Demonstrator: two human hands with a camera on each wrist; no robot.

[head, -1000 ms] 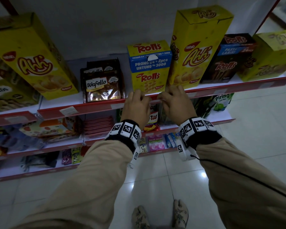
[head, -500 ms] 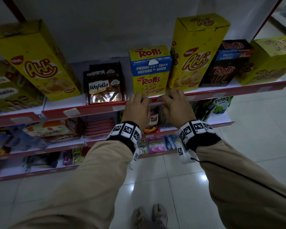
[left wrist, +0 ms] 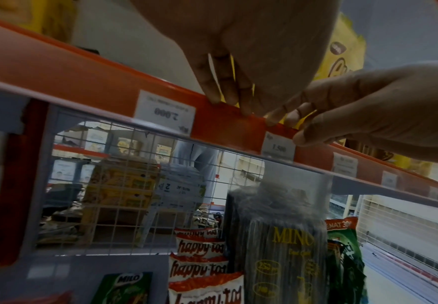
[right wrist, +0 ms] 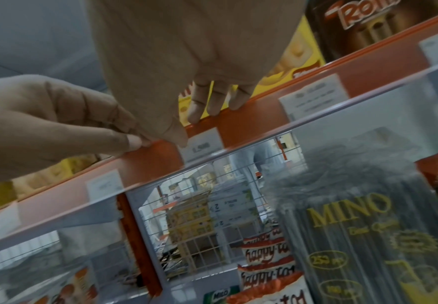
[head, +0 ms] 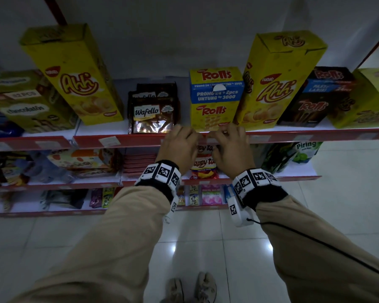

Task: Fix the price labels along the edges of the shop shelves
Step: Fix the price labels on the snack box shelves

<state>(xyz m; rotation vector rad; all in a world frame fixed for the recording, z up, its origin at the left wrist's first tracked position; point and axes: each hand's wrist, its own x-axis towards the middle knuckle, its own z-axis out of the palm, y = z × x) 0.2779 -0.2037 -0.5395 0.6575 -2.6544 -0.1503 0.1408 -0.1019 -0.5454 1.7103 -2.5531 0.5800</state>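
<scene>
Both hands are held at the red rail (head: 123, 141) of the top shelf, at centre frame in the head view, below the Rolls box (head: 216, 99). The label (left wrist: 277, 147) marked 1.500 sits in the rail's clear strip, its long axis along the rail. It lies directly under the right hand (head: 230, 147); in the right wrist view the thumb (right wrist: 179, 133) is laid on the label's upper left corner, with the fingers (right wrist: 212, 102) curled over the rail's top edge. The left hand (head: 179, 145) is just beside it on the left, fingertips (left wrist: 228, 96) hooked on the top edge over bare rail; whether anything is pinched cannot be told. The right hand is judged the nearer for seating the label. Free rail runs left as far as the 2.000 label (left wrist: 164, 112); another label (left wrist: 345, 166) stands near on the right. The label's lower edge appears to be in the channel, though blur leaves this uncertain.
</scene>
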